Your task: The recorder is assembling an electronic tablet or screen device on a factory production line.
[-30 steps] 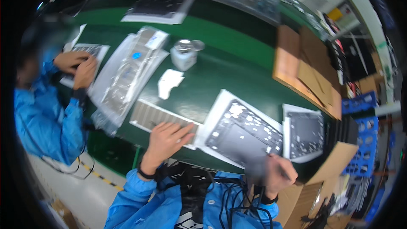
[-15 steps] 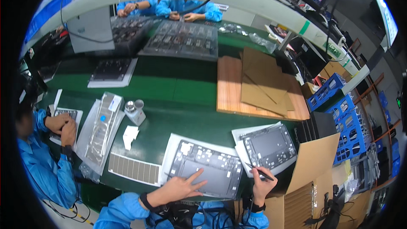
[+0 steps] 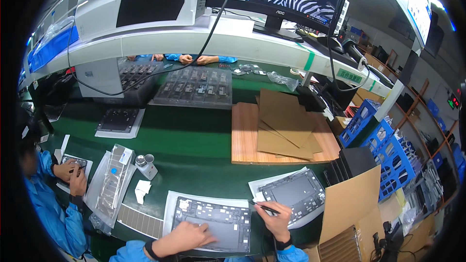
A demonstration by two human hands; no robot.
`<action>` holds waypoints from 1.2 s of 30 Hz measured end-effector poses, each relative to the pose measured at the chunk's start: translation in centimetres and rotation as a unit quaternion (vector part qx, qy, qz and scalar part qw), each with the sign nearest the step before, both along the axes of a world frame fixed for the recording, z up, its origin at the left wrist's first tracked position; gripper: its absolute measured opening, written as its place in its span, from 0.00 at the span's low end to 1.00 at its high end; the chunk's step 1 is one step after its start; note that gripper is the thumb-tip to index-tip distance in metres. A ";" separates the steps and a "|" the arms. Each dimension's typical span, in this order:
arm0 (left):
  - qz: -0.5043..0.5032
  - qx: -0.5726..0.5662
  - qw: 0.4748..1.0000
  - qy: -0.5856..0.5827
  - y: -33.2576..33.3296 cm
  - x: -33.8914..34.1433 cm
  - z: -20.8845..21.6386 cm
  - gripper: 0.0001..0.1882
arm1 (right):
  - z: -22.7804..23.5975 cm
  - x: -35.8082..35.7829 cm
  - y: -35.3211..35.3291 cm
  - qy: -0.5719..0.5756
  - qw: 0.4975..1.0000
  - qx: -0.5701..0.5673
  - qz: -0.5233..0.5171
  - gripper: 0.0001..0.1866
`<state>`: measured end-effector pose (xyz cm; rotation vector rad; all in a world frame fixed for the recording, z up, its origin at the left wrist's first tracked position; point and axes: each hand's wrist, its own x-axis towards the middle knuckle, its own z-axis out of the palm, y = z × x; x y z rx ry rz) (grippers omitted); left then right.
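My left hand (image 3: pixel 190 237) lies over a dark grey flat casing panel (image 3: pixel 221 228) dotted with small white stickers. Its fingers reach across the panel, slightly smeared, and appear to hold nothing. Under that panel is a white sheet (image 3: pixel 170 208). In my right hand (image 3: pixel 277 221) is a slim black pair of tweezers (image 3: pixel 268 208), pointing up and left. Their tip is by the left edge of a second grey panel (image 3: pixel 297 191), next to a white patch there. This second panel also rests on a white sheet.
Left of my panel lie a beige sticker strip (image 3: pixel 141 221), a crumpled white tissue (image 3: pixel 142 190), a dispenser bottle (image 3: pixel 146 167) and a bagged strip sheet (image 3: pixel 112 174). Cardboard sheets (image 3: pixel 286 121) top a wooden board. An open carton (image 3: pixel 352 204) stands right. A co-worker's hands (image 3: pixel 70 174) work far left.
The view has tilted up, so the bench sits lower in it. My left hand's spread fingers have drawn closer together over the panel. The tweezers now point more leftward, beside the second panel's left edge.
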<state>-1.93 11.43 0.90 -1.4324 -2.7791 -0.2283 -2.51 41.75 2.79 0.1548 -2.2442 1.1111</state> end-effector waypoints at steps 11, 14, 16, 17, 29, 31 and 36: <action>-0.104 0.085 0.991 0.021 6.9 -6.8 -2.3 0.06 | -1.6 -0.8 1.0 -0.160 0.980 -0.113 0.045 0.04; -0.077 0.128 0.989 -0.005 6.5 -7.7 -2.6 0.08 | -1.0 -1.3 1.1 -0.142 0.988 -0.036 0.041 0.06; -0.076 0.132 0.988 -0.029 6.0 -7.6 -3.0 0.09 | -1.3 -1.3 1.2 -0.149 0.988 -0.024 0.041 0.06; -0.079 0.136 0.987 -0.039 5.9 -7.5 -3.2 0.10 | -1.4 -1.3 1.1 -0.143 0.989 -0.013 0.038 0.07; -0.059 0.095 0.991 -0.070 6.3 -7.3 -3.3 0.12 | -2.1 -1.7 0.0 -0.146 0.974 0.129 0.114 0.08; -0.064 0.117 0.990 -0.053 6.2 -7.3 -3.7 0.12 | -2.2 -1.6 0.0 -0.133 0.972 0.144 0.128 0.08; -0.085 0.147 0.984 -0.055 6.1 -7.3 -3.8 0.12 | -2.1 -0.7 0.3 -0.107 0.971 0.181 0.115 0.09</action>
